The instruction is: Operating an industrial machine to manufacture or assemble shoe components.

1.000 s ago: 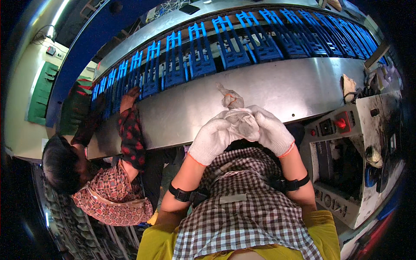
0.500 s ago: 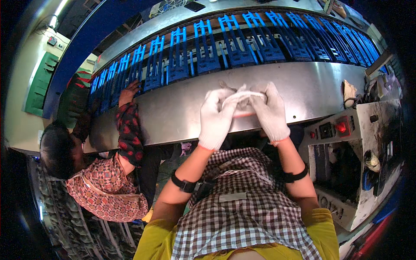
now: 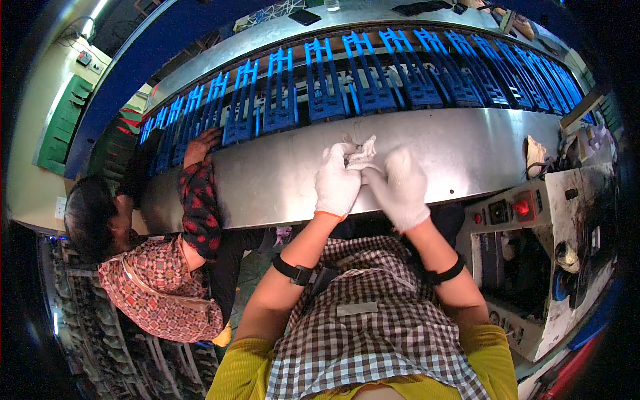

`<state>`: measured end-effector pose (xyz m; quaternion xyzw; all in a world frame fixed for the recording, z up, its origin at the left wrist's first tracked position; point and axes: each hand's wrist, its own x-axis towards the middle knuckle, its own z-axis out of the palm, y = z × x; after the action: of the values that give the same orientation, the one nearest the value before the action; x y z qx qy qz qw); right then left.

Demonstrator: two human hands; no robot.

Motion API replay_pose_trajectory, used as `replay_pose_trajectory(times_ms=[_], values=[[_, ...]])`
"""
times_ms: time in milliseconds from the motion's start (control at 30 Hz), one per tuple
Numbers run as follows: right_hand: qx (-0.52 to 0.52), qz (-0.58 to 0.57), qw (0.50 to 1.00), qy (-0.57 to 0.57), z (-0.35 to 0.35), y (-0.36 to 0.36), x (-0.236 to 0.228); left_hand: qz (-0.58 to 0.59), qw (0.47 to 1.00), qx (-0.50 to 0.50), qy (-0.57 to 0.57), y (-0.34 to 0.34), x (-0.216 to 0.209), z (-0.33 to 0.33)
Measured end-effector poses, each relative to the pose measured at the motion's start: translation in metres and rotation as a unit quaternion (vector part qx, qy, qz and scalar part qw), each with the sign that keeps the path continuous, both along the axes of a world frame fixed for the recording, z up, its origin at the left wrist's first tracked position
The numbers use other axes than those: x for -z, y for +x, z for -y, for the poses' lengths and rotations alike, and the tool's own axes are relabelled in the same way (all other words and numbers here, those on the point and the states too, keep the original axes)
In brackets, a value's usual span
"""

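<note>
Both my hands wear white knit gloves with orange-edged cuffs. In front of me, over the steel ledge (image 3: pixel 280 163), my left hand (image 3: pixel 335 185) is closed on a bunched white knit piece, seemingly a glove (image 3: pixel 362 151), its crumpled end sticking up past the fingers. Just to the right is my right hand (image 3: pixel 405 187), smeared by motion. Its thumb reaches toward the held piece, and its fingers point up and look curled. Whether they grip any of the knit, I cannot tell.
Beyond the ledge runs a row of blue fork-shaped frames (image 3: pixel 323 80). At left a co-worker's hand (image 3: pixel 201 145) touches these frames. A control box (image 3: pixel 517 207) with red switches stands at right, with cloth pieces (image 3: pixel 535 155) on the ledge behind it. A phone (image 3: pixel 304 17) lies at the back.
The knit piece was stretched between both hands; now it is bunched in my left hand. My right hand has swung slightly left and lower, its fingers away from the piece. The blue frames have shifted right.
</note>
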<state>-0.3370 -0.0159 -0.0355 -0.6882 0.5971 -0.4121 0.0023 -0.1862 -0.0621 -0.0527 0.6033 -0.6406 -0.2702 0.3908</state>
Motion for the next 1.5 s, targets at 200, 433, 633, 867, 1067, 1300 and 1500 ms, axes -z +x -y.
replay_pose_trajectory(times_ms=[200,433,633,867,1067,1300,1500], values=[[-0.237,0.008,0.968,-0.076,0.001,0.015,0.006,0.047,0.998,0.013,0.04,0.004,-0.001,0.008],[-0.036,0.023,0.995,0.091,0.036,0.017,0.012,-0.032,0.988,0.018,0.151,0.019,-0.002,0.029],[-0.026,-0.072,0.977,0.197,0.054,0.024,-0.001,-0.254,0.933,0.052,0.25,0.037,-0.009,0.042],[-0.019,-0.037,0.982,0.183,0.041,0.028,0.003,-0.462,0.852,0.05,0.241,0.024,-0.01,0.031],[-0.002,0.134,0.96,0.245,0.036,0.016,0.011,-0.435,0.887,0.103,0.113,-0.002,-0.015,0.0],[-0.211,0.65,0.714,0.154,0.033,-0.005,0.003,-0.153,0.976,0.046,-0.149,0.016,-0.035,-0.033],[-0.224,0.755,0.603,0.13,0.019,0.016,-0.01,-0.152,0.981,0.068,-0.099,0.008,-0.041,-0.047]])
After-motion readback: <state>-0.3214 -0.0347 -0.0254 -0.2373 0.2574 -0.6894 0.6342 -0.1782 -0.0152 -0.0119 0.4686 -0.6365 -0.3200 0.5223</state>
